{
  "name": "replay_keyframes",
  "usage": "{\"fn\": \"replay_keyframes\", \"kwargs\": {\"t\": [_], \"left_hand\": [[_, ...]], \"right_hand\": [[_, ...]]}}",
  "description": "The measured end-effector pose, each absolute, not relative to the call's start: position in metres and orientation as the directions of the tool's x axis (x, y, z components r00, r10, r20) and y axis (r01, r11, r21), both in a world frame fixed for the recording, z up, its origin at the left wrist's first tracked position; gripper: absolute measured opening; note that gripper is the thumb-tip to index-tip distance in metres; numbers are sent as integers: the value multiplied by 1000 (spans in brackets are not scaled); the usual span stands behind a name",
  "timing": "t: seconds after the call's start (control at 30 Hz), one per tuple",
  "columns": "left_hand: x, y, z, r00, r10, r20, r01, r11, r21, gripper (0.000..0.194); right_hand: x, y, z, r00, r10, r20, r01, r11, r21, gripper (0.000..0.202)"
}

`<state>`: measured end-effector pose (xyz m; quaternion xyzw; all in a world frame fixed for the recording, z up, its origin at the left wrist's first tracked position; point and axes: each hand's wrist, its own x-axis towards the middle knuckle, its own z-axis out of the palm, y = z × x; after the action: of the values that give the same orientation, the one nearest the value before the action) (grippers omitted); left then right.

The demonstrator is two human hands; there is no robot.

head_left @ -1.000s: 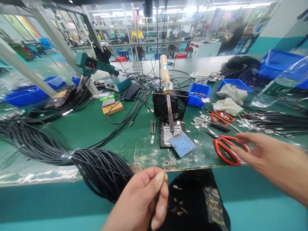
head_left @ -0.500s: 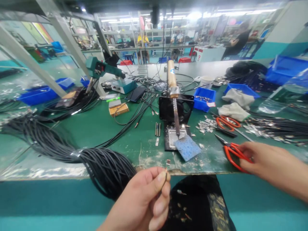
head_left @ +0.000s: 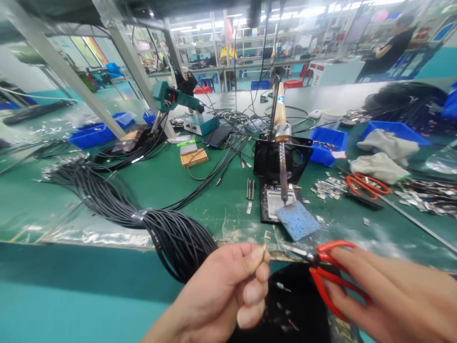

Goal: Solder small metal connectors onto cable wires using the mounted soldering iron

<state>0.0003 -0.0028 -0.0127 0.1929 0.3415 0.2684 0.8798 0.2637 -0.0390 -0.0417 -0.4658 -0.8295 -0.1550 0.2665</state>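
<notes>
Both of our hands were full, close to the near edge of the desk (head_left: 210, 200). Our left grip (head_left: 228, 283) pinched a thin wire (head_left: 264, 247) between thumb and finger, with its bare tip poking up, likely so we could see it well. Our right grip (head_left: 400, 290) was wrapped around the handles of the red scissors (head_left: 337, 245). Their blades pointed at the wire but did not touch it, and we could not tell if they were a bit open. We held both low in front of us, maybe to stay away from the soldering iron (head_left: 281, 112). It leaned tip down by the blue sponge (head_left: 298, 221), just past our hands, and could have been hot, so it was the main thing in the way. The black fan (head_left: 266, 162) stood behind its metal part, perhaps to pull smoke off. A big bunch of black cables (head_left: 178, 238) hung over the edge beside our left arm, where a sleeve might catch. On our right lay small metal bits (head_left: 328, 187), more scissors (head_left: 371, 183) and pale gloves (head_left: 380, 166). Under our hands, a dark cloth (head_left: 303, 295) had little scraps on it.
</notes>
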Motion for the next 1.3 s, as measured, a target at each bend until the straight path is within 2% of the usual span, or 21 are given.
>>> {"fn": "replay_keyframes", "kwargs": {"t": [0.1,0.17,0.53,1.0,1.2,1.27,1.3], "left_hand": [[0,-3,-11,610,604,-513,-346,786,513,35],[0,-3,-11,606,603,-519,-348,787,509,36],[3,-3,-9,591,600,-538,-346,792,503,38],[4,-3,-8,569,607,-554,-355,790,500,33],[4,-2,-10,568,603,-559,-349,792,501,35],[3,-2,-11,567,607,-557,-347,789,507,35],[3,-3,-11,566,611,-554,-347,785,513,35]], "right_hand": [[255,-36,-37,-570,620,540,774,625,100,23],[254,-36,-37,-596,599,535,757,641,127,24],[253,-38,-44,-599,617,511,769,621,152,24],[255,-36,-43,-657,574,489,731,645,223,25],[251,-38,-45,-648,576,499,736,642,214,26],[256,-40,-48,-621,581,527,747,642,173,25],[261,-40,-50,-570,602,559,771,627,111,24]]}}
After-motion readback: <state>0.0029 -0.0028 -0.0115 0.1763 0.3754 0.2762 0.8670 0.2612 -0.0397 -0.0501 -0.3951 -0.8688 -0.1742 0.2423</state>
